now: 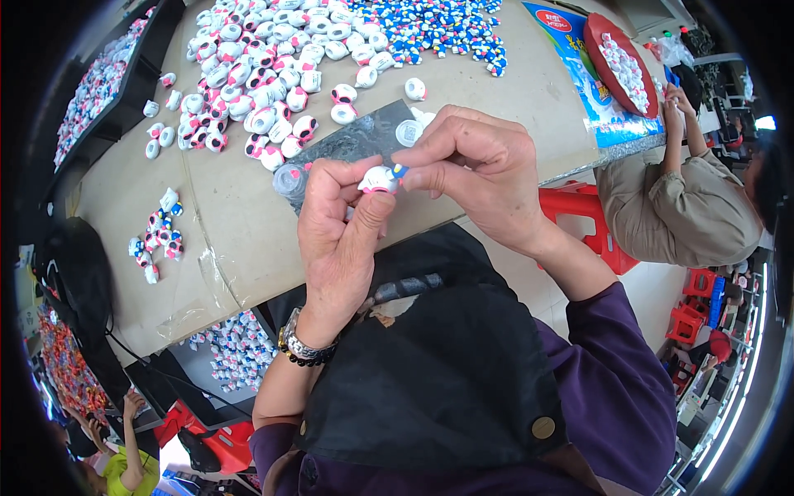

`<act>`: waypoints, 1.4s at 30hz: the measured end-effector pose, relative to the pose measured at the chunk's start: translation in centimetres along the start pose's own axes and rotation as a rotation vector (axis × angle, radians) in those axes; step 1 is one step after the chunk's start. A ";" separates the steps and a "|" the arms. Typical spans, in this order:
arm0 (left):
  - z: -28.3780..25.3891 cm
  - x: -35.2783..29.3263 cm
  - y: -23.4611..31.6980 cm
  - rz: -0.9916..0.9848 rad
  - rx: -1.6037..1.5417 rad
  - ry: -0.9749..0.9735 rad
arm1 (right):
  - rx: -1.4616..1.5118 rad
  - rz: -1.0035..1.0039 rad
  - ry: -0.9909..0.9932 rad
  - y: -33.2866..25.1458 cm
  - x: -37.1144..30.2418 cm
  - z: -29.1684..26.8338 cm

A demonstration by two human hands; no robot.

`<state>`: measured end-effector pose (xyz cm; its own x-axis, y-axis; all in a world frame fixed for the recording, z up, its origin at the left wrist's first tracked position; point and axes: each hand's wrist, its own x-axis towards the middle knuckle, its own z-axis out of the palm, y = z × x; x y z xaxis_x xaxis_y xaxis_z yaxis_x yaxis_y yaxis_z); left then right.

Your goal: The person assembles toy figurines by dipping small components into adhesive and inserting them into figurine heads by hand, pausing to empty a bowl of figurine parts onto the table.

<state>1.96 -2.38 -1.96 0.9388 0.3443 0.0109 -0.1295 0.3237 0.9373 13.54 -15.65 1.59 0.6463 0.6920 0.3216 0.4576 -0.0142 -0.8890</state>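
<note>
Above the near edge of the table, my left hand (337,236) is closed, pinching a small white toy head with pink trim (377,181) between thumb and fingers. In the fingertips of my right hand (488,165) is a small blue and yellow toy body (399,171), touching the head's right side. Behind my hands lies a dark flat board (339,140) with two small round clear dishes, one at its right end (408,133) and one at its left (289,178). Beyond it spreads a pile of white and pink toy heads (265,70). Blue toy bodies (447,33) are heaped to its right.
Several joined figures (157,236) lie on the table's left. A black bin of figures (103,91) stands far left, a grey tray of them (240,355) below the edge. At right are a red dish (594,50), a red stool (583,223) and a seated person (686,190).
</note>
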 end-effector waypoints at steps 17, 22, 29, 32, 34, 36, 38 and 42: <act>-3.7 -1.4 4.3 0.396 0.676 0.039 | 0.016 -0.327 -0.213 -3.6 3.9 1.6; -8.6 -3.3 5.0 0.301 0.511 0.357 | 0.019 0.088 -0.109 -1.8 14.0 -1.7; -17.8 -4.0 6.4 0.356 0.961 0.930 | -0.366 0.216 0.327 14.8 32.4 -7.2; -19.5 -4.1 6.3 0.348 0.957 1.081 | -0.327 0.246 0.312 19.0 36.0 -6.1; -20.3 -4.0 5.8 0.328 0.954 1.107 | -0.247 0.281 0.290 20.8 37.3 -5.8; -20.8 -4.2 5.4 0.299 0.950 1.125 | -0.259 0.379 0.302 21.7 38.1 -5.1; -21.0 -4.3 5.1 0.232 0.999 1.135 | -0.345 0.371 0.292 22.1 38.7 -4.8; -20.5 -4.4 5.3 0.162 1.012 1.142 | -0.413 0.328 0.331 22.6 38.8 -5.0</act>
<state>-9.35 15.89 -4.12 0.1368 0.9403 0.3116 0.5056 -0.3368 0.7943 51.95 7.30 -4.38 0.9180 0.3446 0.1961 0.3589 -0.5120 -0.7804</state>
